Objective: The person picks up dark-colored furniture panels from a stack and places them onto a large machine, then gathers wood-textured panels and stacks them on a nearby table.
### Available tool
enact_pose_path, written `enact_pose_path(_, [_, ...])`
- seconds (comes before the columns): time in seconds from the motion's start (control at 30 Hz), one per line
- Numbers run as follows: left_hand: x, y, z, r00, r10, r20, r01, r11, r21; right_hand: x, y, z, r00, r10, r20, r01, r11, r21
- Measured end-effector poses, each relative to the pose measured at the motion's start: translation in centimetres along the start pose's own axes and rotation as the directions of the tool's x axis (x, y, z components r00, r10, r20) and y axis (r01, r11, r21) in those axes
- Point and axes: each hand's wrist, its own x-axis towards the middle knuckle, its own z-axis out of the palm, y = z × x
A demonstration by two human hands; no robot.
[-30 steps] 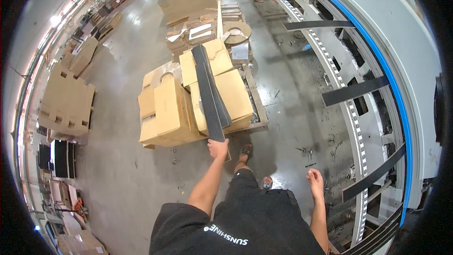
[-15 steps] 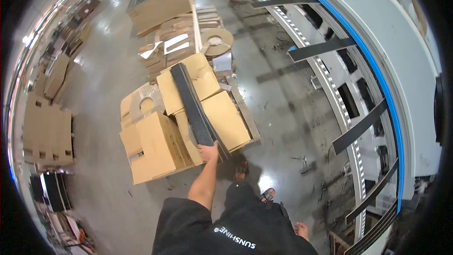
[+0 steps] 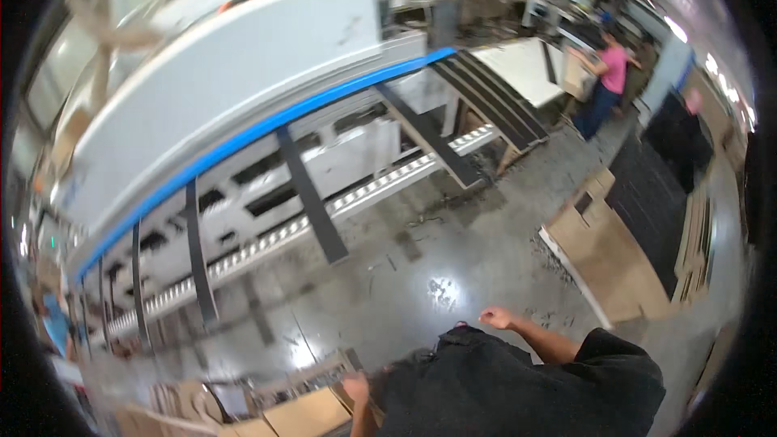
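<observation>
My left hand (image 3: 356, 389) is low in the view, beside the tan cardboard boxes (image 3: 307, 414). It is smeared, and I cannot make out whether anything is in its fingers. In front of my black shirt, my right hand (image 3: 497, 318) is raised over the floor, its fingers loosely bent and apart, with nothing seen in them. Long black strips (image 3: 312, 194) lie spaced out across the white machine (image 3: 267, 57) and jut over its near rail. Several more dark strips (image 3: 492, 101) lie side by side at its far right end.
A blue band (image 3: 283, 116) edges the machine. At right stands a stack of cardboard and black sheets (image 3: 619, 251), with a person in black (image 3: 680, 137) behind it. A person in a pink top (image 3: 613, 71) holds a tan board by a white table (image 3: 518, 69). Grey floor (image 3: 405, 275) lies between.
My view has swung right, from the boxes to the machine's length. My left hand, earlier on a stack of black strips on the boxes, is now beside the boxes. My right hand has risen.
</observation>
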Motion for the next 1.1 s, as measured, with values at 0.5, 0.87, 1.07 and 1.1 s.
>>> enact_pose_path(0.5, [-2.9,40.7,16.3,0.520,0.689,0.506,-0.747,0.654,-0.123,-7.6,13.3,-11.3,0.782,0.502,-0.370,-0.118,0.701,0.703])
enact_pose_path(0.87, [-12.4,71.4,28.1,0.250,0.841,0.480,-0.796,0.461,-0.392,0.5,20.6,-31.0,0.674,0.485,-0.557,0.058,0.717,0.694])
enact_pose_path(1.07, [-14.4,87.8,35.6,0.185,0.885,0.428,-0.718,0.419,-0.556,1.1,24.6,-37.6,0.654,0.610,-0.447,-0.113,0.664,0.739])
enact_pose_path(1.1, [-14.8,90.2,36.7,0.181,0.890,0.418,-0.693,0.416,-0.588,1.2,25.2,-39.6,0.657,0.624,-0.424,-0.157,0.663,0.732])
